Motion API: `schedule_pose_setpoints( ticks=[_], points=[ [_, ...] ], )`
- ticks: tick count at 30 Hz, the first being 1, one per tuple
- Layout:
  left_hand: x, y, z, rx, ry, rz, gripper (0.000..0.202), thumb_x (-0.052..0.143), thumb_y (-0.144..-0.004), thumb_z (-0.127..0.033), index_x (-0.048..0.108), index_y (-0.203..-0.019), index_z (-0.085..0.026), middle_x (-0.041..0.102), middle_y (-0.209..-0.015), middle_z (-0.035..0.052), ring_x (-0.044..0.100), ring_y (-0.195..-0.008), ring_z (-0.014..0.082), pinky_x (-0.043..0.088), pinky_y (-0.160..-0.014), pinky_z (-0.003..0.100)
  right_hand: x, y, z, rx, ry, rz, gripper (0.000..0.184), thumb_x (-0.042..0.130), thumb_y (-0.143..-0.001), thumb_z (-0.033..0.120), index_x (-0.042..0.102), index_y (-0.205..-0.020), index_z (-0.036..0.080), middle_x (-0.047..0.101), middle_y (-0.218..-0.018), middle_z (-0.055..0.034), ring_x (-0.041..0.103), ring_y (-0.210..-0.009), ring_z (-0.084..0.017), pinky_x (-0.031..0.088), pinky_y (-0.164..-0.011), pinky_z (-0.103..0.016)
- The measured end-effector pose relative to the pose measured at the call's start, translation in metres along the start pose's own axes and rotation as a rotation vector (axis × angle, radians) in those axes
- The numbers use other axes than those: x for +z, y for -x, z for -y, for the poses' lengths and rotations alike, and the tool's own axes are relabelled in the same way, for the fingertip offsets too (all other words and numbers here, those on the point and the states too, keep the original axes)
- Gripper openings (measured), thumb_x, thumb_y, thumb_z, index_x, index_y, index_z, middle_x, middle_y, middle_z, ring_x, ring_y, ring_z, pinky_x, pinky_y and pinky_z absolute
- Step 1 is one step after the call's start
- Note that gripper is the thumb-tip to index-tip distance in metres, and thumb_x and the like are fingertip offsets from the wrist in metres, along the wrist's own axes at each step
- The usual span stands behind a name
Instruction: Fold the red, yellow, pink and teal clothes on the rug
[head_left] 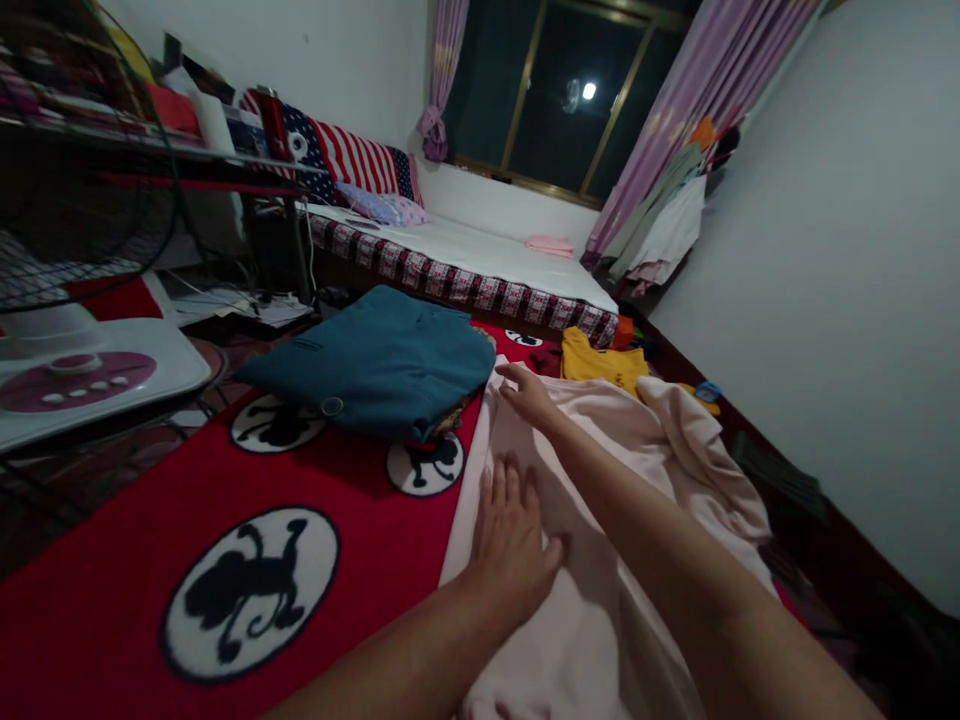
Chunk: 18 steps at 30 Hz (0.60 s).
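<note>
A pale pink garment lies spread on the red blanket, with part of it bunched up at its right side. My left hand rests flat on the garment near its left edge, fingers stretched forward. Farther away, my right hand reaches across to the garment's far left corner. Its fingers are slightly bent and apart, touching or just over the cloth. Left of that corner sits a folded teal garment with a round button, on top of some patterned brown cloth that is mostly hidden.
The red blanket bears black-and-white monkey circles. A yellow garment lies beyond the pink one. At left stand a fan and a cluttered desk. A bed is under the window; clothes hang at right.
</note>
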<state>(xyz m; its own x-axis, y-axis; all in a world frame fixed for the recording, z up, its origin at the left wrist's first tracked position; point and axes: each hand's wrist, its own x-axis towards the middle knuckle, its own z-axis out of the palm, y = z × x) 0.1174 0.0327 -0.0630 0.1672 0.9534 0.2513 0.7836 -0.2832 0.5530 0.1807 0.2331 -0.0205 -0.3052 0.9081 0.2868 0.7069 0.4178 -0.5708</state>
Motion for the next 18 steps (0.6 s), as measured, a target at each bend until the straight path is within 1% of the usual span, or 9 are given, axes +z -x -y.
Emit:
schedule_pose_setpoints(
  ticks=[2, 4, 6, 8, 10, 11, 14, 16, 18],
  points=[
    [0.001, -0.003, 0.002, -0.066, 0.096, -0.072, 0.067, 0.041, -0.090, -0.037, 0.025, -0.146, -0.006, 0.016, -0.155, 0.0181, 0.008, -0.144, 0.0284, 0.013, -0.118, 0.048, -0.003, 0.024, 0.000, -0.044, 0.145, -0.038, 0.041, 0.048, -0.086, 0.019, 0.054, -0.127, 0.021, 0.054, -0.135, -0.0083, 0.042, -0.130, -0.022, 0.025, -0.111, -0.045],
    [0.001, -0.006, 0.006, -0.105, 0.235, -0.172, 0.060, 0.033, -0.093, -0.029, 0.019, -0.148, -0.011, 0.016, -0.156, 0.0144, 0.013, -0.144, 0.0238, 0.020, -0.117, 0.044, -0.002, 0.046, -0.004, -0.028, 0.339, 0.004, 0.045, 0.040, -0.093, 0.032, 0.044, -0.137, 0.022, 0.040, -0.147, -0.0088, 0.025, -0.140, -0.025, 0.014, -0.113, -0.053],
    [0.001, -0.009, 0.011, -0.089, 0.360, -0.259, 0.057, 0.029, -0.094, -0.026, 0.016, -0.148, -0.015, 0.018, -0.156, 0.0125, 0.016, -0.143, 0.0209, 0.022, -0.117, 0.042, 0.003, 0.058, -0.009, 0.040, 0.466, 0.119, 0.052, 0.035, -0.095, 0.042, 0.036, -0.143, 0.021, 0.027, -0.153, -0.0087, 0.014, -0.143, -0.028, 0.013, -0.111, -0.057],
    [0.001, -0.010, 0.015, -0.052, 0.434, -0.305, 0.055, 0.029, -0.094, -0.024, 0.017, -0.148, -0.017, 0.022, -0.155, 0.0119, 0.019, -0.143, 0.0202, 0.022, -0.117, 0.043, 0.005, 0.062, -0.013, 0.082, 0.487, 0.220, 0.057, 0.033, -0.095, 0.047, 0.031, -0.146, 0.022, 0.020, -0.155, -0.0081, 0.012, -0.143, -0.029, 0.015, -0.111, -0.057],
    [0.001, -0.010, 0.018, -0.018, 0.455, -0.321, 0.055, 0.031, -0.093, -0.021, 0.020, -0.147, -0.018, 0.024, -0.153, 0.0119, 0.021, -0.142, 0.0198, 0.021, -0.117, 0.044, -0.001, 0.062, -0.014, 0.056, 0.434, 0.266, 0.058, 0.041, -0.093, 0.047, 0.034, -0.144, 0.022, 0.022, -0.155, -0.0076, 0.016, -0.143, -0.029, 0.020, -0.111, -0.053],
    [0.001, -0.010, 0.019, -0.006, 0.446, -0.319, 0.055, 0.032, -0.092, -0.019, 0.021, -0.146, -0.018, 0.024, -0.153, 0.0124, 0.021, -0.142, 0.0198, 0.021, -0.117, 0.044, -0.008, 0.063, -0.015, 0.033, 0.388, 0.269, 0.055, 0.047, -0.090, 0.045, 0.041, -0.141, 0.022, 0.029, -0.152, -0.0073, 0.024, -0.140, -0.028, 0.025, -0.110, -0.048],
    [0.001, -0.009, 0.019, 0.025, 0.352, -0.263, 0.056, 0.037, -0.089, -0.016, 0.026, -0.144, -0.013, 0.023, -0.153, 0.0154, 0.020, -0.143, 0.0220, 0.024, -0.116, 0.044, -0.047, 0.076, -0.022, 0.047, 0.304, 0.085, 0.034, 0.057, -0.084, 0.028, 0.064, -0.117, 0.021, 0.062, -0.125, -0.0054, 0.056, -0.116, -0.022, 0.041, -0.098, -0.032],
    [0.002, -0.008, 0.017, 0.047, 0.268, -0.222, 0.057, 0.041, -0.087, -0.016, 0.029, -0.142, -0.011, 0.025, -0.152, 0.0170, 0.021, -0.142, 0.0248, 0.026, -0.115, 0.045, -0.082, 0.091, -0.032, 0.123, 0.350, -0.161, 0.033, 0.051, -0.084, 0.019, 0.064, -0.114, 0.019, 0.066, -0.115, -0.0073, 0.059, -0.108, -0.021, 0.042, -0.097, -0.033],
    [0.004, -0.008, 0.015, 0.065, 0.193, -0.207, 0.058, 0.044, -0.085, -0.016, 0.031, -0.141, -0.011, 0.027, -0.151, 0.0179, 0.024, -0.141, 0.0274, 0.027, -0.114, 0.048, -0.117, 0.107, -0.047, 0.211, 0.469, -0.420, 0.044, 0.052, -0.082, 0.017, 0.055, -0.126, 0.016, 0.058, -0.127, -0.0121, 0.050, -0.119, -0.025, 0.035, -0.104, -0.039]
  ],
)
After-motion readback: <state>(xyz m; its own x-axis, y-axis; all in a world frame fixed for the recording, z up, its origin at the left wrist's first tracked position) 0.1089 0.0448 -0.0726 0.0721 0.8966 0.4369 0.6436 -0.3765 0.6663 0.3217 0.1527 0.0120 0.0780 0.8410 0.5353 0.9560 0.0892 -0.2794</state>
